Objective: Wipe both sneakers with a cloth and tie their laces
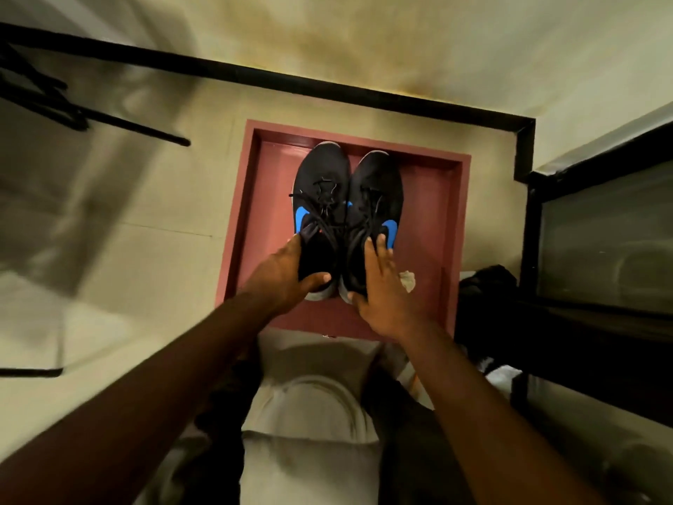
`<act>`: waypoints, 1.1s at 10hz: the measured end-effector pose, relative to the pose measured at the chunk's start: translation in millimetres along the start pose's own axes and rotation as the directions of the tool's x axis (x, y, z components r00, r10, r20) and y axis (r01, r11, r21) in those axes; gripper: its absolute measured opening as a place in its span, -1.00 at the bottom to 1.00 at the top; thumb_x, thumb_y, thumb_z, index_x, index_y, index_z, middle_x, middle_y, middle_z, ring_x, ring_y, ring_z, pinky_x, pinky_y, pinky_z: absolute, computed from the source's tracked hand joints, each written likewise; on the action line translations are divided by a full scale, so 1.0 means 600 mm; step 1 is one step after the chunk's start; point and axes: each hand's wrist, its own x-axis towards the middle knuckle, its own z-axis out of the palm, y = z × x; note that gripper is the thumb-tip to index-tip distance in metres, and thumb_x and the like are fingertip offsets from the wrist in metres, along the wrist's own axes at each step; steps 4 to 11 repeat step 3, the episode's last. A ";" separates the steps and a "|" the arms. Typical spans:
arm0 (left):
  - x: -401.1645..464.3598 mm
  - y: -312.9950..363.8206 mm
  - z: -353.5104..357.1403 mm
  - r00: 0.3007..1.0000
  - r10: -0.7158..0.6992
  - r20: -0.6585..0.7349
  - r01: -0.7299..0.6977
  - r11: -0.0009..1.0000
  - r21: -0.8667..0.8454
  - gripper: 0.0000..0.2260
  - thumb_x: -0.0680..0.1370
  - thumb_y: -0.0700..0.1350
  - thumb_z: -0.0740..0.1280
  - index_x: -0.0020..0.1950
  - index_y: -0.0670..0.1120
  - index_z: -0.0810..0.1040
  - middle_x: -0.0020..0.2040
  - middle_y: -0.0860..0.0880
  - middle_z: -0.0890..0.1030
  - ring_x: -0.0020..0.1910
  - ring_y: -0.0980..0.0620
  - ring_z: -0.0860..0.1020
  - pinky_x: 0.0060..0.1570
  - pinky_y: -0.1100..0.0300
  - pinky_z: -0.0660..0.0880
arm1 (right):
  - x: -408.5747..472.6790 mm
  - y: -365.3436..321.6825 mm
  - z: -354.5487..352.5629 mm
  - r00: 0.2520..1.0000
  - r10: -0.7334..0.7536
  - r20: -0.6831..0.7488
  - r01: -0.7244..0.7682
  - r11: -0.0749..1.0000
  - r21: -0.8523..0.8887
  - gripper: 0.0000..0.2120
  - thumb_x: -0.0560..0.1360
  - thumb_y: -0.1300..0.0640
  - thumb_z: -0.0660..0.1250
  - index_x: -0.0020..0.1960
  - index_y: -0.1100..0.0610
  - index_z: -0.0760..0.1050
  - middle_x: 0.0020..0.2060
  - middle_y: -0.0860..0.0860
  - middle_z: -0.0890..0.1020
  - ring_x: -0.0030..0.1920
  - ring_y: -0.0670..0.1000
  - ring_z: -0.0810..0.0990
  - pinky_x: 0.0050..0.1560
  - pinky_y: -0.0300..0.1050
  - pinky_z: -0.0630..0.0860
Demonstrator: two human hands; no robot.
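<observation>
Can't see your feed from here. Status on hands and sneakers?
Left hand grips left sneaker heel. Right hand flat against right sneaker. Laces loose. Crumpled cloth beside right hand.

I see two black mesh sneakers: the left black sneaker (320, 184) and the right black sneaker (378, 187) each carry a bright blue patch on the side, black laces (327, 209) and a pale grey sole edge. Under them lies a dull red square platform (429, 220) on a cream floor (174, 213) edged by a black border strip (255, 72). A crumpled off-white cloth (408, 280) sits at the right.
</observation>
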 end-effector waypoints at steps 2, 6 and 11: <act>-0.050 0.031 0.002 0.994 -0.090 0.054 0.085 0.992 0.093 -0.14 0.63 0.16 0.32 0.68 -0.10 -0.17 0.67 -0.23 0.04 0.53 -0.29 0.35 0.44 -0.17 0.40 | -0.046 -0.066 -0.060 0.986 0.166 0.019 -0.165 0.986 -0.024 -0.04 0.58 0.12 0.40 0.68 0.12 -0.24 0.66 0.14 -0.27 0.67 0.21 -0.13 0.61 0.13 0.03; -0.099 0.055 -0.009 0.994 -0.098 0.039 0.093 0.988 0.124 -0.13 0.64 0.17 0.30 0.67 -0.10 -0.22 0.67 -0.27 -0.06 0.44 -0.35 0.43 0.35 -0.19 0.44 | -0.109 -0.081 -0.075 0.982 0.181 -0.054 -0.180 0.983 0.029 -0.17 0.61 0.14 0.34 0.69 0.14 -0.11 0.67 0.18 -0.15 0.66 0.24 -0.03 0.60 0.10 0.10; -0.099 0.055 -0.009 0.994 -0.098 0.039 0.093 0.988 0.124 -0.13 0.64 0.17 0.30 0.67 -0.10 -0.22 0.67 -0.27 -0.06 0.44 -0.35 0.43 0.35 -0.19 0.44 | -0.109 -0.081 -0.075 0.982 0.181 -0.054 -0.180 0.983 0.029 -0.17 0.61 0.14 0.34 0.69 0.14 -0.11 0.67 0.18 -0.15 0.66 0.24 -0.03 0.60 0.10 0.10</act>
